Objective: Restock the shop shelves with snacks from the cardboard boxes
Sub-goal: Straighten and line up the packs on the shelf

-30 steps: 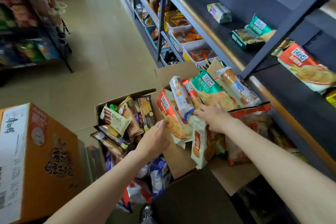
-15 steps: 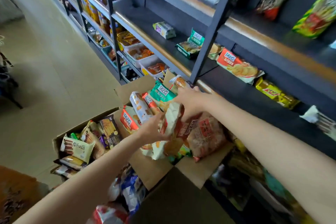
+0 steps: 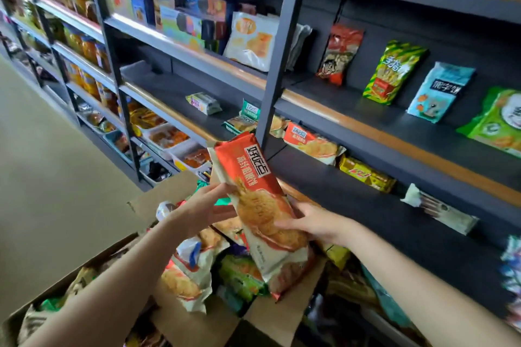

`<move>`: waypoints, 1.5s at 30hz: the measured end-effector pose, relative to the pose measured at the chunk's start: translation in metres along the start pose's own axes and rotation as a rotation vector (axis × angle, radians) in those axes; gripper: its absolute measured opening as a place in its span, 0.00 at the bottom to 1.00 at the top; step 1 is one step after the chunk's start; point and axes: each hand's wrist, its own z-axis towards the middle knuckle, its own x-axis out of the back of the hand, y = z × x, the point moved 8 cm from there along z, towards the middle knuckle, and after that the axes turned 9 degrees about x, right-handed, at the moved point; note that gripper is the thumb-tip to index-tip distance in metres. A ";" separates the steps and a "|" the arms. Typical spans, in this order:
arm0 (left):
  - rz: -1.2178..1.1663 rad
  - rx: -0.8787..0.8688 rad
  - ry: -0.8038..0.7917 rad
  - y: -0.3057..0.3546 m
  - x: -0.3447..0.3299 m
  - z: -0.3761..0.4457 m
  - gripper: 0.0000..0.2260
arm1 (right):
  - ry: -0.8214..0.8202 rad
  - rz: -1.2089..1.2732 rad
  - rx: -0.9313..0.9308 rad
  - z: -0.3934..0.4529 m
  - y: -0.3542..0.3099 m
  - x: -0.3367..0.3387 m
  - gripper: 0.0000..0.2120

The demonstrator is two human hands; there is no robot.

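Note:
A long red-and-cream biscuit pack (image 3: 255,197) is held up over the open cardboard box (image 3: 166,197), tilted with its red end toward the shelves. My left hand (image 3: 201,210) grips its left edge near the middle. My right hand (image 3: 315,224) holds its lower right side, fingers curled underneath. Several more snack packs (image 3: 194,276) lie heaped in the box below. The dark shelf (image 3: 366,197) just behind the pack carries a matching red pack (image 3: 308,142) and a yellow pack (image 3: 366,173).
A vertical grey shelf post (image 3: 277,70) stands right behind the held pack. The shelf above holds upright bags (image 3: 393,72). A second open box (image 3: 56,296) of snacks sits at the lower left. Beige floor (image 3: 42,177) stretches along the aisle to the left.
Both hands lifted one red biscuit pack out of the heap in the box and raised it toward the shelves. The view swung up and right, from the boxes to the shelving.

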 end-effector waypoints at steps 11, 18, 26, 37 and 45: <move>0.579 -0.201 0.287 0.034 -0.058 0.128 0.09 | 0.828 -0.220 0.140 0.037 0.043 0.160 0.25; 1.261 -0.568 0.274 0.051 -0.115 0.253 0.19 | 1.039 -0.516 0.092 0.124 0.063 0.247 0.26; 1.565 -0.374 0.299 0.031 -0.124 0.387 0.20 | 0.908 -0.686 0.149 0.220 0.072 0.299 0.24; 1.322 -0.698 0.268 0.031 -0.122 0.326 0.18 | 0.922 -1.018 0.302 0.210 0.060 0.239 0.26; 0.935 -0.556 0.674 -0.017 0.039 0.138 0.16 | 0.691 -0.790 0.606 0.156 0.008 0.075 0.14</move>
